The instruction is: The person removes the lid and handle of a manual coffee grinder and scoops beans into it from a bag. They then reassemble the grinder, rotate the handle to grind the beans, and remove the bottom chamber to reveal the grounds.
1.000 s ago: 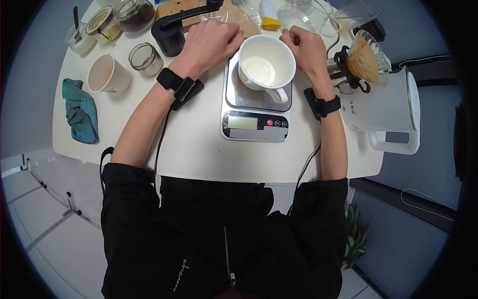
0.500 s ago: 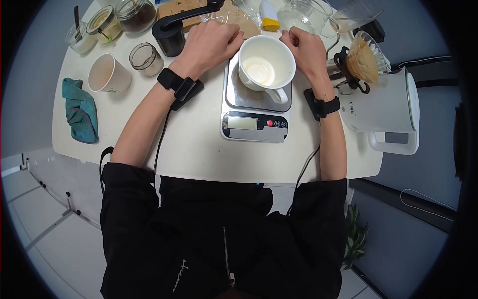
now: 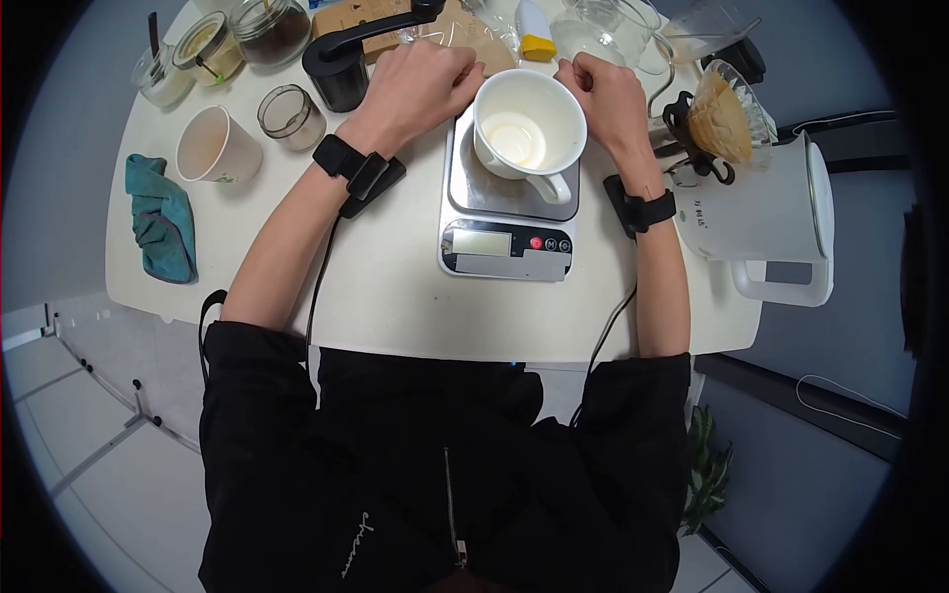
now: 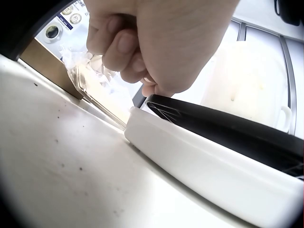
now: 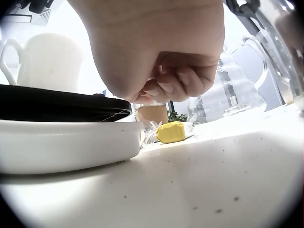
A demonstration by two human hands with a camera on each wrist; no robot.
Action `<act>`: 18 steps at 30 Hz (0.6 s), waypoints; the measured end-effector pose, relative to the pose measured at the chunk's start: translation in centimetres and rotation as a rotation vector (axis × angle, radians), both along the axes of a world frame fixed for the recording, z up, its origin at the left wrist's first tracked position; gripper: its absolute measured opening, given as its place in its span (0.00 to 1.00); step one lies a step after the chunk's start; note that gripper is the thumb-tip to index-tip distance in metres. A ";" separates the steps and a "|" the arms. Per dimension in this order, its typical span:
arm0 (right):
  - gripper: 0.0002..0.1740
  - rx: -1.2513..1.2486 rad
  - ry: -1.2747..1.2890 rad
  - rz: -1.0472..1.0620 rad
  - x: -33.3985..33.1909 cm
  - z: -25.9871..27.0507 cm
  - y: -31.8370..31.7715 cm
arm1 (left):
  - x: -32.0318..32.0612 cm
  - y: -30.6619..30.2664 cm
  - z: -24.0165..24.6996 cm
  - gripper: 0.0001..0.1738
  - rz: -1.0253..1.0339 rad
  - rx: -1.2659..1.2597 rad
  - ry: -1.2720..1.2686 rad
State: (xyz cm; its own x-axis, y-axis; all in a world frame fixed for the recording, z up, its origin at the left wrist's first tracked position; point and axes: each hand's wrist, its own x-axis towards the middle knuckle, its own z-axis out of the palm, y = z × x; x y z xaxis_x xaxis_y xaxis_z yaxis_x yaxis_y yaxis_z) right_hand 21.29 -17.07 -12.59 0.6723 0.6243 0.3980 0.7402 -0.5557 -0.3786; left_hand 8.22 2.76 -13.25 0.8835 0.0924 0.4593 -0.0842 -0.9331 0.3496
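Observation:
A white mug (image 3: 524,99) stands on the metal plate of a kitchen scale (image 3: 507,249), its handle toward the person and a pale patch at the bottom inside. The scale's display (image 3: 481,243) looks blank. To the left of the mug, my left hand (image 3: 420,89) is curled into a fist at the scale's far corner. My right hand (image 3: 608,109), also curled, sits just right of the mug. In the left wrist view, the bent fingers (image 4: 124,47) hold nothing, close over the scale's edge. Curled fingers (image 5: 178,85) are likewise bare in the right wrist view.
Left are a hand grinder (image 3: 336,79), a glass jar (image 3: 290,119), a paper cup (image 3: 219,148) and a teal cloth (image 3: 161,222). A dripper with a paper filter (image 3: 720,119) and a white kettle (image 3: 761,208) stand right. A yellow-tipped brush (image 3: 537,44) lies behind.

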 end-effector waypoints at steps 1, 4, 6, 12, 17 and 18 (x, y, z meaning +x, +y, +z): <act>0.22 0.004 0.002 0.004 0.0 0.0 0.0 | 0.0 0.0 0.0 0.18 0.000 -0.002 -0.001; 0.22 0.006 0.006 0.002 0.1 0.0 0.0 | 0.1 0.0 -0.1 0.18 0.001 -0.005 -0.005; 0.22 0.006 0.010 0.003 0.0 0.0 0.0 | 0.1 0.1 -0.2 0.18 0.001 -0.008 0.001; 0.23 0.004 0.004 0.008 -0.2 0.1 0.0 | 0.1 0.0 -0.1 0.18 0.005 -0.017 0.015; 0.23 0.004 -0.001 0.024 -0.1 0.0 0.0 | 0.0 0.1 -0.2 0.18 0.004 -0.015 0.012; 0.23 0.004 -0.001 0.024 -0.1 0.0 0.0 | 0.0 0.1 -0.1 0.18 0.003 -0.010 0.010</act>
State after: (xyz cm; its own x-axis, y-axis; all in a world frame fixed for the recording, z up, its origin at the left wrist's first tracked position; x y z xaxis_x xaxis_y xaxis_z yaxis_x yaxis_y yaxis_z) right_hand 21.18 -17.02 -12.58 0.6565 0.6385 0.4016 0.7538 -0.5362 -0.3798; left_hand 8.25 2.82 -13.40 0.8877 0.0993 0.4495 -0.0783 -0.9297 0.3600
